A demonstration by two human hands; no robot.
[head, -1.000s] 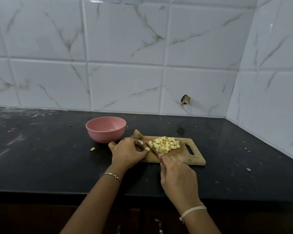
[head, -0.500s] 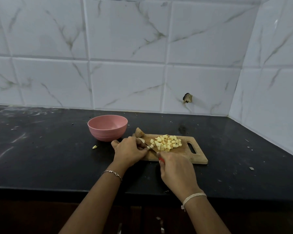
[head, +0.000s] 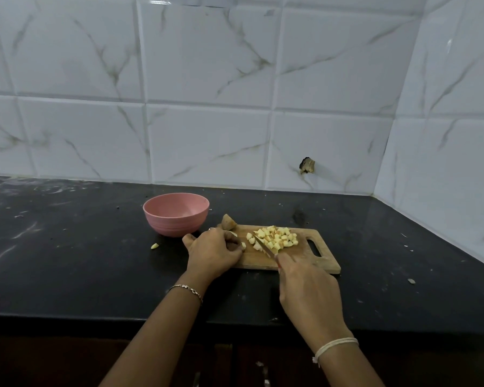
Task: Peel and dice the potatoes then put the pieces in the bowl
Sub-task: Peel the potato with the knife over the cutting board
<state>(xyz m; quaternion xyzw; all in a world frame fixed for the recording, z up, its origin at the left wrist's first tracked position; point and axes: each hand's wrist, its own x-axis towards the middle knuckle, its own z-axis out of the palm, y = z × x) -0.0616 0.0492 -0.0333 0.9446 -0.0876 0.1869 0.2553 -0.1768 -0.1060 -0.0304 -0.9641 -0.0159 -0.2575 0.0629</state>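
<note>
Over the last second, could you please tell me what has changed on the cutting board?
The right hand has swung the knife rightward, against the diced potato pile. The left hand stays closed on the potato piece. Pink bowl, cutting board and unpeeled chunk are unchanged.

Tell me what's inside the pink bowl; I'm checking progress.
The pink bowl shows only bare pink interior; its near inner wall is hidden by the rim. The diced potato lies on the cutting board.

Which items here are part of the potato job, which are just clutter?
Job: diced pieces, cutting board, knife in right hand, potato piece under left hand, pink bowl, unpeeled potato.
Clutter: stray bit on counter, wall hole.
</note>
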